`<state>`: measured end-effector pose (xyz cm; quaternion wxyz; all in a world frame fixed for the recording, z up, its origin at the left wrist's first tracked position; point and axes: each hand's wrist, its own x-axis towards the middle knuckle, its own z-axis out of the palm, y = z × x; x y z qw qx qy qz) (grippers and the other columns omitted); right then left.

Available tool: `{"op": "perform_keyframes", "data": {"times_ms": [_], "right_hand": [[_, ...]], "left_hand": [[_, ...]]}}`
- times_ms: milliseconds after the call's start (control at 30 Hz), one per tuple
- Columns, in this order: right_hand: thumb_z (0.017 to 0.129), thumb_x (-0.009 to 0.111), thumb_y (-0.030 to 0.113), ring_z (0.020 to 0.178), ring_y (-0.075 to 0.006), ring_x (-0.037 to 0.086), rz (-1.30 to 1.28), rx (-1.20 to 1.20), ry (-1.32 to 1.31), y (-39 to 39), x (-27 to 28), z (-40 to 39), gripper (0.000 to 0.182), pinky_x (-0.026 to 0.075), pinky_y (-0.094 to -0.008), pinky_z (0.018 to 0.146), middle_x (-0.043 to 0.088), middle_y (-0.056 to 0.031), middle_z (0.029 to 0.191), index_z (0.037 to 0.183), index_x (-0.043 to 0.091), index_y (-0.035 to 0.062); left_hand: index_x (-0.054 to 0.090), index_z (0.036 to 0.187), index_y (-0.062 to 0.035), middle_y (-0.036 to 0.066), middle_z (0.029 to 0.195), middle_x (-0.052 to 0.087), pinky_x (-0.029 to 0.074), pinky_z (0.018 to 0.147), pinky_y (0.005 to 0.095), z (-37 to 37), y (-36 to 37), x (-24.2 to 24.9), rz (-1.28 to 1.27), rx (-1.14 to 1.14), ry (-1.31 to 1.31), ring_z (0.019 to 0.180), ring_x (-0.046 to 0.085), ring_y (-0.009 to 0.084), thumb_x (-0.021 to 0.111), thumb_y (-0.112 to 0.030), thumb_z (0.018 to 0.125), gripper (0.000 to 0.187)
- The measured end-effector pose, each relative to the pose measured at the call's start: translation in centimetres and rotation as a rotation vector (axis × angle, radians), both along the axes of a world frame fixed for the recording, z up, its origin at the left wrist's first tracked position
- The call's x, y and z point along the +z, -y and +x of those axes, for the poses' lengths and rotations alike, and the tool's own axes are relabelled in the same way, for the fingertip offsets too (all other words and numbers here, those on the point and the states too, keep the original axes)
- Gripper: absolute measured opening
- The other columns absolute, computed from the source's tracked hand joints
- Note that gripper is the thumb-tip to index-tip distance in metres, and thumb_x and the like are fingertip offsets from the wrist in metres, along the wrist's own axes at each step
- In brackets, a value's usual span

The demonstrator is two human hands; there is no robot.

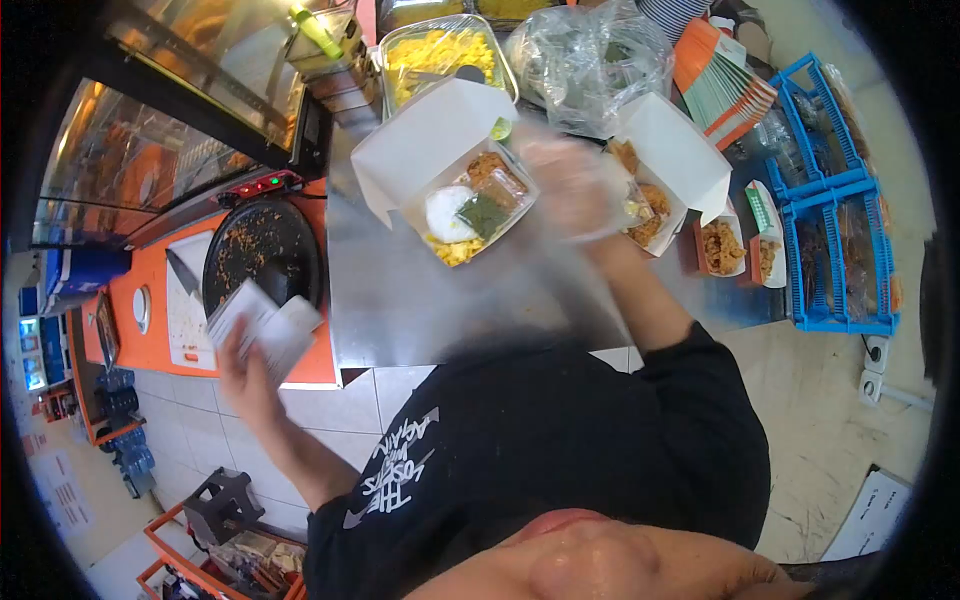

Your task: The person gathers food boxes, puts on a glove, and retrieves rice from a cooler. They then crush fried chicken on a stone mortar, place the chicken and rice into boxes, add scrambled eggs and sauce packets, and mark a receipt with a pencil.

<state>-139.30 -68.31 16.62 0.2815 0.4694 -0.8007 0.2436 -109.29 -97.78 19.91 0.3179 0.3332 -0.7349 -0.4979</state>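
Note:
My left hand (pixel 243 365) is closed on white paper slips (pixel 266 335) with print on them, held beside a black round pan (pixel 262 250). My right hand (pixel 568 185) is smeared by motion and looks covered by a clear plastic glove. It is between two open white food boxes; its fingers cannot be made out. The left food box (pixel 410 140) holds white rice, a dark green leafy piece, yellow food, a fried piece and a small packet. A lime wedge (pixel 501 129) shows at its edge. Fried pieces (pixel 652 205) lie in the right food box (pixel 672 150).
Yellow food fills a glass dish (pixel 440 60) at the back, beside a clear plastic bag (pixel 595 65). Fried-food cartons (pixel 722 248) and blue baskets (pixel 840 255) stand right. A knife (pixel 183 272) lies on a white board (pixel 190 345), near a glass display case (pixel 190 100).

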Motion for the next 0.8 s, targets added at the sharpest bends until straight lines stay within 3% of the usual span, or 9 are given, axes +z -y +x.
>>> {"op": "perform_keyframes", "data": {"times_ms": [33,133,200,300,400,500,567,633,800], "right_hand": [[0.074,0.052,0.004,0.093,-0.0272,0.053,0.474,-0.054,0.375,3.5,-0.3,1.1,0.043,0.043,-0.0329,0.081,0.057,-0.0105,0.100,0.117,0.049,0.0070],[0.073,0.054,0.004,0.096,-0.0287,0.052,0.281,0.132,0.152,6.5,-2.6,3.1,0.045,0.041,-0.0358,0.086,0.054,-0.0117,0.108,0.118,0.048,0.0080],[0.073,0.056,0.002,0.107,-0.0304,0.045,-0.271,0.062,0.630,8.2,-0.7,3.8,0.051,0.033,-0.0369,0.095,0.046,-0.0153,0.118,0.121,0.042,0.0063],[0.075,0.056,0.001,0.116,-0.0298,0.037,-0.692,0.254,0.331,10.8,1.2,4.1,0.052,0.027,-0.0352,0.099,0.038,-0.0186,0.124,0.124,0.036,0.0015],[0.079,0.053,0.002,0.118,-0.0286,0.034,-0.580,-0.013,0.665,9.9,5.0,4.6,0.053,0.025,-0.0342,0.100,0.038,-0.0190,0.123,0.126,0.029,-0.0033],[0.082,0.051,0.004,0.116,-0.0274,0.037,-0.715,0.174,0.239,6.9,2.2,2.4,0.050,0.028,-0.0341,0.097,0.040,-0.0182,0.121,0.127,0.029,-0.0023],[0.084,0.048,0.004,0.113,-0.0280,0.041,-0.635,0.081,0.255,3.5,3.8,3.4,0.053,0.029,-0.0345,0.097,0.040,-0.0178,0.123,0.131,0.025,-0.0009],[0.085,0.046,0.006,0.115,-0.0303,0.040,-0.583,0.161,0.739,1.1,1.9,4.4,0.056,0.028,-0.0352,0.098,0.038,-0.0181,0.127,0.134,0.021,0.0005],[0.084,0.049,0.008,0.116,-0.0257,0.041,-0.207,0.207,0.989,-14.2,8.9,0.0,0.049,0.029,-0.0344,0.097,0.042,-0.0177,0.126,0.130,0.033,0.0027]], "left_hand": [[0.054,0.112,0.0012,0.012,0.112,0.053,0.041,0.084,0.0284,-1.1,-0.4,-0.4,-0.041,-0.050,0.092,0.102,0.051,0.0184,0.045,0.004,0.078,0.036],[0.051,0.117,-0.0041,0.017,0.103,0.055,0.038,0.085,0.0383,-5.4,-4.1,-0.3,-0.775,-0.050,0.321,0.096,0.050,0.0341,0.056,-0.002,0.070,0.047],[0.033,0.128,0.0021,0.020,0.118,0.045,0.026,0.092,0.0496,-8.2,-7.9,-0.1,-0.810,-0.254,0.258,0.107,0.038,0.0414,0.068,-0.023,0.064,0.076],[0.029,0.128,0.0064,0.026,0.123,0.036,0.021,0.095,0.0514,-13.0,-12.0,-1.3,-0.891,-0.387,0.129,0.110,0.034,0.0438,0.069,-0.027,0.061,0.085],[0.018,0.129,0.0110,0.029,0.128,0.030,0.019,0.099,0.0469,-16.5,-13.6,-2.1,-0.828,-0.316,-0.042,0.119,0.029,0.0424,0.068,-0.027,0.065,0.089],[0.018,0.129,0.0114,0.030,0.128,0.030,0.019,0.099,0.0477,-19.0,-15.5,-2.3,-0.906,-0.346,-0.150,0.119,0.029,0.0424,0.067,-0.027,0.066,0.089],[0.019,0.129,0.0105,0.029,0.129,0.030,0.018,0.099,0.0479,-22.2,-16.4,-1.9,-0.922,-0.362,-0.172,0.118,0.029,0.0428,0.067,-0.028,0.068,0.087],[0.027,0.130,0.0053,0.025,0.125,0.035,0.024,0.092,0.0503,-25.9,-17.5,0.3,-0.919,-0.239,-0.163,0.110,0.033,0.0429,0.065,-0.025,0.068,0.079],[0.032,0.130,-0.0026,0.023,0.118,0.043,0.030,0.086,0.0474,-33.5,-18.8,3.7,-1.248,-0.090,-0.200,0.098,0.041,0.0394,0.066,-0.028,0.068,0.074]]}}
